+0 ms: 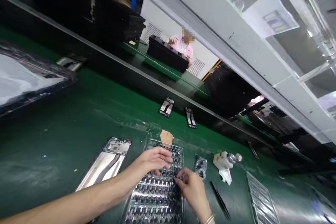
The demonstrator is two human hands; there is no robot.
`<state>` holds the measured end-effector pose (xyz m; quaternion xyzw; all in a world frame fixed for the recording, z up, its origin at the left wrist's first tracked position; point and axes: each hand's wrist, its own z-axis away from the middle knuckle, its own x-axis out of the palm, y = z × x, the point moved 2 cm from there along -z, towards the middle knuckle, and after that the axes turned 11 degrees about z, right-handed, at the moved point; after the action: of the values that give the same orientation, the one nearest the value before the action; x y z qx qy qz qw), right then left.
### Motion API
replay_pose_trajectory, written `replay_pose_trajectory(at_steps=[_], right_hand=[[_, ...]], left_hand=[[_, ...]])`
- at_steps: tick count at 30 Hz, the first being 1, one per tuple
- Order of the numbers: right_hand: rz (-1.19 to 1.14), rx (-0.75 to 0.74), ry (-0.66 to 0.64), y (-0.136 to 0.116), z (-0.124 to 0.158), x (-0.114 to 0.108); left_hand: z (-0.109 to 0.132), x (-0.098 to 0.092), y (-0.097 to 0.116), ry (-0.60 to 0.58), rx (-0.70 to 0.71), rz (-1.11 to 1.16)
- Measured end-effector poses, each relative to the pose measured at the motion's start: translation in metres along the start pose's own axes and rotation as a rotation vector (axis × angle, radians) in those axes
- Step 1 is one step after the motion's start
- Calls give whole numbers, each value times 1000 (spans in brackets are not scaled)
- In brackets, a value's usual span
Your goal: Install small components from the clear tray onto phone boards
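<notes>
A clear plastic tray [157, 190] with rows of small dark parts lies on the green bench in front of me. Over its upper half, my left hand [154, 159] hovers with fingers stretched and slightly apart, holding nothing. At the tray's right side my right hand [193, 185] has thumb and forefinger pinched together; whatever is between them is too small to make out. An opened phone body [111, 162] with bare circuitry and a dark flex strip lies left of the tray, partly behind my left forearm. A torn piece of brown card [167, 137] lies at the tray's far end.
Two smaller phone frames [166, 107] lie near the bench's back. Right of the tray are a small dark bag [201, 166], black tweezers [220, 199], a white bottle [223, 161] and another clear tray [262, 197]. A plastic-wrapped box [31, 77] stands left. A person in pink [181, 45] works beyond.
</notes>
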<state>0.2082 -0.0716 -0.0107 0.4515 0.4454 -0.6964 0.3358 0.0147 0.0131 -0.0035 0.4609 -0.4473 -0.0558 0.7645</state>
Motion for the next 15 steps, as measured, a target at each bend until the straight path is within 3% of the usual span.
replay_pose_trajectory(at_steps=[4,8,11,15], right_hand=[[-73,3,-34,4,-4,7],[-227,-31,-117,-8,6,4],[-394,-80,-209,-30,22,0],[-662,-124,-271,-46,35,-1]], left_hand=[[5,7,4,-41,31,-60],[15,14,9,-43,93,-483],[21,18,3,-74,39,-730],[21,21,-13,-200,-48,-668]])
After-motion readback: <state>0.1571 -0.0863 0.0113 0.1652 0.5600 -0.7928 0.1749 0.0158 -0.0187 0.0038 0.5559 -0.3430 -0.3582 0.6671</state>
